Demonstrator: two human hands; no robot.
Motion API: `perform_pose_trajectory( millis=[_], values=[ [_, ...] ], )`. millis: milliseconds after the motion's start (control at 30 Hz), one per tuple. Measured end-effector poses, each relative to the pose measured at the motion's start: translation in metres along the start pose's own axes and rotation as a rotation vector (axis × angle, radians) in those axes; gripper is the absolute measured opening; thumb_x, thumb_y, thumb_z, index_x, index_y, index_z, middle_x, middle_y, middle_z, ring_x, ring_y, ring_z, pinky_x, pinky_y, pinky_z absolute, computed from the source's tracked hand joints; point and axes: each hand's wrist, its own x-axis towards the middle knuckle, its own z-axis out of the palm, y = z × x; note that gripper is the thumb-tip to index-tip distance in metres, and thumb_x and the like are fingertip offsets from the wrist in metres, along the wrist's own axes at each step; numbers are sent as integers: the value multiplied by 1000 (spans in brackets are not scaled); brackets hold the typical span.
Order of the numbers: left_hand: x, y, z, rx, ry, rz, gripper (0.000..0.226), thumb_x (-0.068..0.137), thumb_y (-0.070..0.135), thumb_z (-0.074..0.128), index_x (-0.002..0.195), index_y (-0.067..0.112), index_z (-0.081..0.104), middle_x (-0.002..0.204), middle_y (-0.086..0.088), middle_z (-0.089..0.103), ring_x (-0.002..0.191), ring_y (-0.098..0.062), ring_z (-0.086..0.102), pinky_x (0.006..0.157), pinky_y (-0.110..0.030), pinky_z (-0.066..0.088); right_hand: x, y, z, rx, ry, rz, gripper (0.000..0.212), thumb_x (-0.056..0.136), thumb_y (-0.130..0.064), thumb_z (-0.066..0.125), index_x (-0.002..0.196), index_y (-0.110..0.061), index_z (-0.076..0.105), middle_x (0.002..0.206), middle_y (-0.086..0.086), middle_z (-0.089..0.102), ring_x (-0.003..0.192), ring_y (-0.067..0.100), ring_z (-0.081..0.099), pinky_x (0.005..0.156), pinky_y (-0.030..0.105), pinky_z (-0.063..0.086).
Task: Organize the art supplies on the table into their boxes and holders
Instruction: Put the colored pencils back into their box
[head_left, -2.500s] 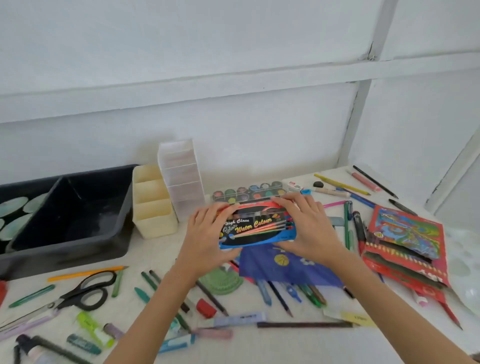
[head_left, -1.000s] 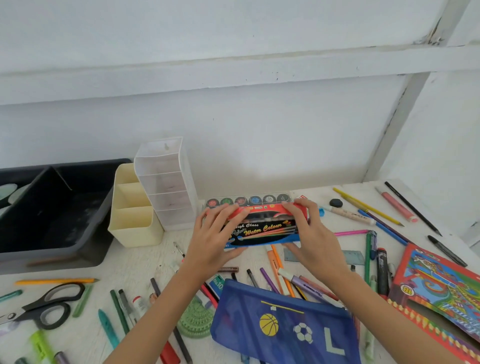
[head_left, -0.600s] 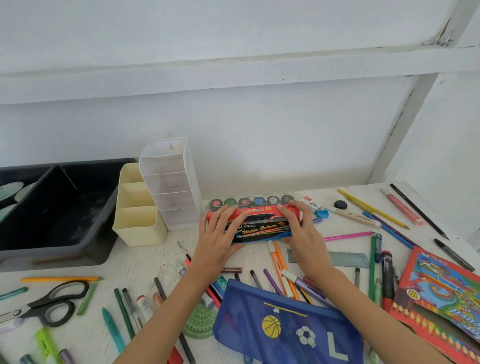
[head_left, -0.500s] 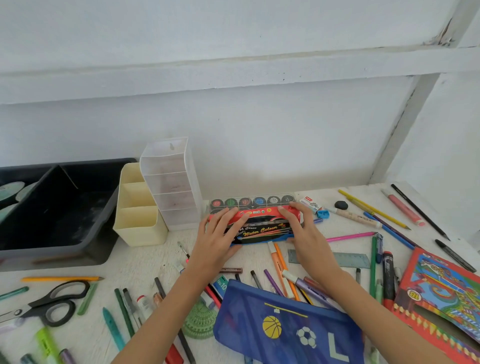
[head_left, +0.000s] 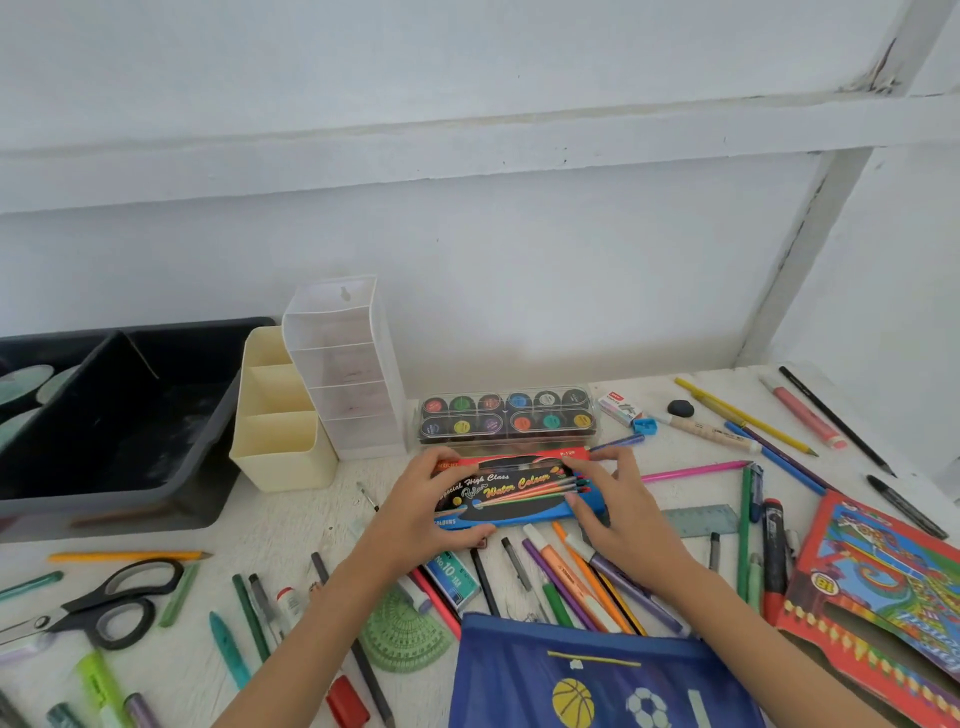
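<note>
A flat water colour box (head_left: 511, 491), black with red and blue edges, lies on the white table just in front of a clear paint-pot set (head_left: 506, 414). My left hand (head_left: 415, 514) grips its left end and my right hand (head_left: 621, 501) rests on its right end, fingers along the top edge. A cream three-slot holder (head_left: 278, 426) and a clear tiered holder (head_left: 348, 364) stand left of the paints. Several pens, markers and pencils (head_left: 576, 577) lie scattered below the box.
A dark grey bin (head_left: 114, 415) sits at the far left. Scissors (head_left: 98, 603) lie front left, a green protractor (head_left: 402, 636) near my left forearm. A blue zip pouch (head_left: 597, 675) lies at the front. A red colour-pencil box (head_left: 883, 587) is at the right.
Both hands carried the water colour box away from me and lowered it from the air onto the table in front of the paint-pot set. It now lies flat.
</note>
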Motion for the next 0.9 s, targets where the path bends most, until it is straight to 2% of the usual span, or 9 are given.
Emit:
perform_pose_trajectory(
  millis=[100, 167, 233, 433, 533, 600, 733, 800, 900],
  values=[
    [-4, -2, 5, -13, 19, -39, 76, 74, 77, 46, 129, 25, 56, 132, 10, 46, 127, -4, 39, 106, -35, 38, -3, 2, 1, -119, -45, -27, 48, 91, -48, 48, 135, -30, 46, 128, -3, 35, 110, 9, 41, 97, 29, 41],
    [-6, -3, 6, 80, 6, -56, 78, 76, 82, 33, 129, 29, 56, 140, 13, 42, 134, -2, 29, 115, -40, 20, -4, 2, 1, -339, -55, -77, 55, 88, -57, 33, 136, -34, 45, 134, 1, 41, 121, 17, 39, 99, 33, 36],
    [-9, -4, 6, 173, -8, -62, 81, 78, 81, 22, 132, 30, 52, 144, 13, 36, 136, -1, 24, 116, -36, 5, -3, -4, -3, -499, -25, -112, 52, 89, -55, 30, 130, -34, 53, 135, 4, 49, 121, 21, 46, 94, 36, 43],
    [-15, 4, 5, 413, -96, -47, 65, 96, 60, 13, 126, 24, 59, 133, -1, 55, 124, -18, 51, 110, -35, 11, -2, -16, 3, -624, -105, -175, 47, 91, -38, 29, 113, -25, 68, 119, -1, 67, 113, 18, 61, 88, 39, 52],
    [-18, 6, 4, 411, -105, -82, 65, 96, 60, 13, 126, 24, 59, 134, 1, 54, 126, -18, 49, 110, -34, 9, -3, -19, 7, -610, -177, -111, 46, 90, -36, 31, 113, -23, 68, 119, 0, 67, 113, 19, 62, 85, 39, 53],
    [-17, 7, 3, 377, -93, -113, 74, 91, 67, 8, 130, 26, 55, 140, 5, 45, 133, -12, 38, 113, -33, 3, -2, -21, 8, -591, -150, -99, 41, 93, -33, 35, 120, -22, 64, 126, 4, 63, 120, 22, 57, 90, 41, 50],
    [-16, 12, 1, 405, -92, -148, 92, 79, 77, -7, 136, 29, 47, 146, 9, 35, 140, -10, 27, 113, -37, -2, -2, -26, 2, -495, -264, -91, 45, 103, -28, 27, 148, -21, 26, 157, 1, 18, 146, 19, 13, 116, 39, 15],
    [-16, 21, -1, 410, -88, -198, 79, 83, 71, 5, 138, 29, 44, 148, 8, 34, 141, -13, 25, 114, -38, -2, -3, -29, -3, -499, -277, -78, 47, 103, -28, 26, 150, -25, 20, 158, -1, 13, 146, 16, 6, 116, 38, 11],
    [-18, 37, 1, 382, -86, -285, 48, 99, 46, 33, 143, 27, 38, 152, 4, 30, 143, -14, 22, 116, -39, 4, -8, -40, -6, -461, -269, -45, 50, 102, -26, 30, 150, -24, 17, 159, 1, 11, 146, 18, 3, 117, 39, 9]
  ],
)
